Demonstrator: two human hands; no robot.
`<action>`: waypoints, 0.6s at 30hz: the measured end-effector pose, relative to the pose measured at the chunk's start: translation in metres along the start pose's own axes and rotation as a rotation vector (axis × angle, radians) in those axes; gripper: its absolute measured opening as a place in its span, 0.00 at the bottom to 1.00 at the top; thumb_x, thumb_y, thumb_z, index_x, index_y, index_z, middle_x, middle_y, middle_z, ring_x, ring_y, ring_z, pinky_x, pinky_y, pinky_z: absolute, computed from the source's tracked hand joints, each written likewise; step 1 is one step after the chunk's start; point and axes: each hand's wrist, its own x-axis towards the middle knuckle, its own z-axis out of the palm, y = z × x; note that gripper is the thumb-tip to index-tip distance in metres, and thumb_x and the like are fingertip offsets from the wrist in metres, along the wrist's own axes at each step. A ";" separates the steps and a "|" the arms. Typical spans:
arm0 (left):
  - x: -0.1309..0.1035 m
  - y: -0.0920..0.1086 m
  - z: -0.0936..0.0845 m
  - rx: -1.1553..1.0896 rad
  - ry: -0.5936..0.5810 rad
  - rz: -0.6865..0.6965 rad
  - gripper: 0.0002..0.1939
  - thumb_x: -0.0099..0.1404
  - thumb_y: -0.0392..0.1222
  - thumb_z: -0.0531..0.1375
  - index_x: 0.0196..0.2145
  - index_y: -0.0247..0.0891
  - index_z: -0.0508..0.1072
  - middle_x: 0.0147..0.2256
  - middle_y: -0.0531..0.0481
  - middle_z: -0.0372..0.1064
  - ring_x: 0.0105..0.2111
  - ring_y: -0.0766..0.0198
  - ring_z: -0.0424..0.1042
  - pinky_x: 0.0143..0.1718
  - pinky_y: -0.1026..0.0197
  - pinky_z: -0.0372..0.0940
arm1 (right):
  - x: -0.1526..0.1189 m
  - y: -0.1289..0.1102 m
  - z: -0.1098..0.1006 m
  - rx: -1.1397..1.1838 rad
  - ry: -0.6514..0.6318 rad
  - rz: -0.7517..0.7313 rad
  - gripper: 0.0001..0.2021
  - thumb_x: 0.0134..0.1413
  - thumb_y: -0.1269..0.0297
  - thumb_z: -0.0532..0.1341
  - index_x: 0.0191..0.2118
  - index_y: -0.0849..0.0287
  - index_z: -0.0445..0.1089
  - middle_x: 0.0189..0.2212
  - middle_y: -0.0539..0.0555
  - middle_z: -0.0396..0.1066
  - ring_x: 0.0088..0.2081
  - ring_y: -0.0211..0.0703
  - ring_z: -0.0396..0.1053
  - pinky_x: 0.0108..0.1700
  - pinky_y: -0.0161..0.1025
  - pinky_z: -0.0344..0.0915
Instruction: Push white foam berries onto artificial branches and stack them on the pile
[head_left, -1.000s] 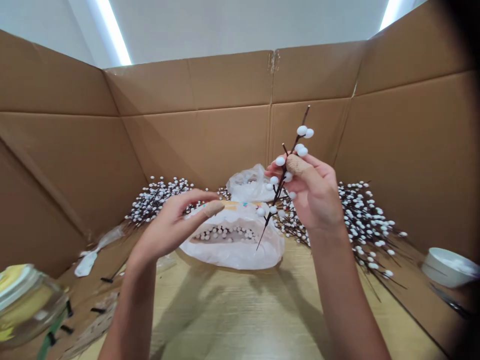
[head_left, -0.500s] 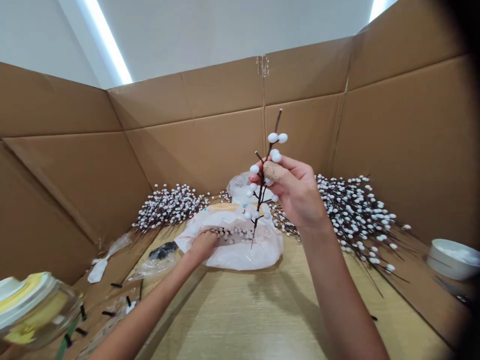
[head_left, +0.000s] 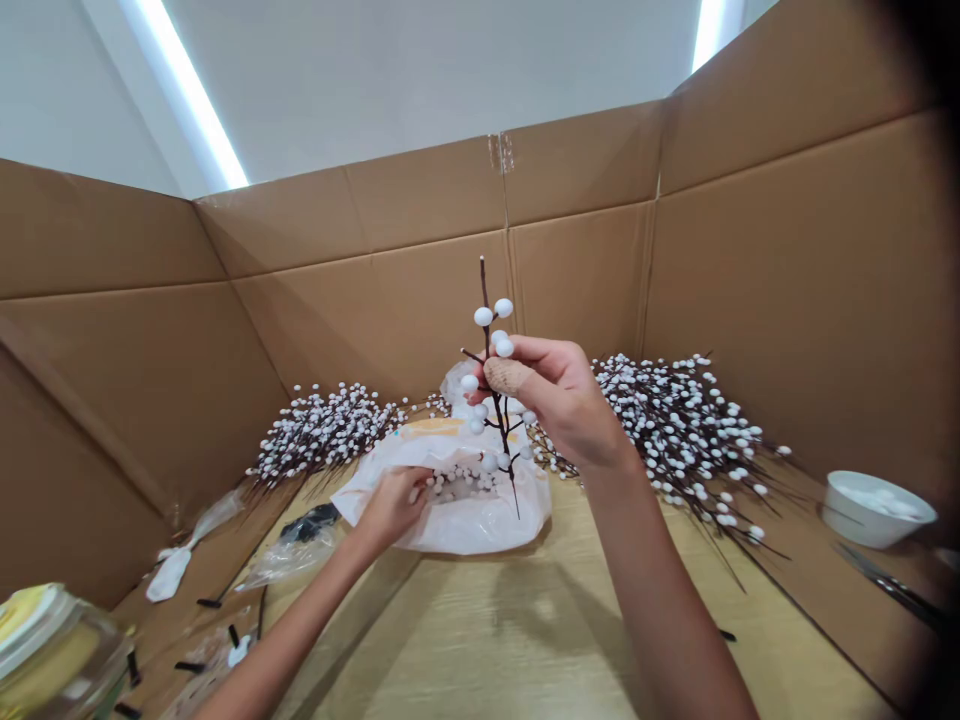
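Note:
A dark brown artificial berry branch point(head_left: 497, 410) with white berries stands nearly upright in front of me. My right hand point(head_left: 559, 395) pinches it between thumb and fingers near its upper part; the thumb wears a tan bandage. Below it lies a white plastic bag point(head_left: 480, 530), its mouth open, with many loose white berries point(head_left: 457, 482) inside. At the left rim of that mouth is my left hand point(head_left: 391, 508), its fingers closed together beside the berries. Whatever sits between those fingertips is too small to make out.
Bunches of berry branches lie at the left point(head_left: 322, 435) and right point(head_left: 675, 420). A white bowl point(head_left: 874, 525) with white pieces and scissors point(head_left: 889, 580) are at far right. A clear jar point(head_left: 56, 650) stands at near left. Cardboard walls point(head_left: 360, 320) surround the table.
My left hand has drawn back from inside the bag to its rim, fingers now showing. The right hand and branch sit lower and further left in view; the whole view has shifted too.

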 end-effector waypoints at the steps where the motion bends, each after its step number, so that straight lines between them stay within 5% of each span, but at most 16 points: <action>1: -0.004 0.009 -0.008 -0.068 0.012 0.031 0.12 0.66 0.35 0.55 0.45 0.34 0.73 0.42 0.43 0.75 0.43 0.58 0.73 0.46 0.59 0.67 | 0.000 0.000 0.000 -0.008 0.010 0.001 0.04 0.52 0.65 0.64 0.30 0.58 0.75 0.28 0.48 0.74 0.29 0.34 0.72 0.36 0.35 0.72; 4: -0.015 0.040 -0.039 -0.309 0.036 0.111 0.17 0.68 0.42 0.53 0.52 0.34 0.68 0.42 0.45 0.76 0.40 0.63 0.75 0.42 0.63 0.69 | 0.001 0.002 0.000 -0.036 0.043 -0.005 0.05 0.53 0.65 0.64 0.29 0.59 0.74 0.26 0.48 0.73 0.27 0.33 0.71 0.33 0.32 0.70; 6: -0.019 0.060 -0.063 -0.782 0.095 0.112 0.21 0.64 0.43 0.59 0.53 0.33 0.68 0.42 0.42 0.76 0.41 0.58 0.76 0.42 0.59 0.70 | 0.001 0.002 0.002 -0.072 0.065 -0.010 0.05 0.53 0.66 0.63 0.28 0.60 0.74 0.26 0.49 0.73 0.27 0.33 0.71 0.32 0.32 0.70; 10: -0.018 0.093 -0.101 -1.324 0.289 0.213 0.19 0.57 0.38 0.66 0.47 0.38 0.74 0.38 0.45 0.78 0.39 0.63 0.75 0.41 0.65 0.69 | 0.000 0.003 0.004 -0.114 0.106 -0.016 0.06 0.53 0.67 0.63 0.28 0.61 0.73 0.24 0.49 0.71 0.25 0.33 0.69 0.30 0.31 0.67; 14: -0.009 0.119 -0.115 -1.741 0.406 0.278 0.14 0.53 0.33 0.68 0.40 0.38 0.78 0.36 0.48 0.78 0.35 0.67 0.76 0.40 0.69 0.70 | -0.001 0.002 0.004 -0.127 0.120 -0.028 0.06 0.55 0.67 0.62 0.29 0.60 0.73 0.25 0.48 0.71 0.26 0.32 0.69 0.29 0.30 0.65; 18: -0.001 0.137 -0.112 -2.006 0.372 0.270 0.12 0.51 0.34 0.69 0.36 0.34 0.79 0.34 0.48 0.77 0.34 0.65 0.77 0.40 0.68 0.72 | 0.000 0.000 0.001 -0.146 0.136 -0.064 0.04 0.57 0.67 0.61 0.33 0.58 0.74 0.29 0.49 0.72 0.31 0.33 0.70 0.37 0.31 0.67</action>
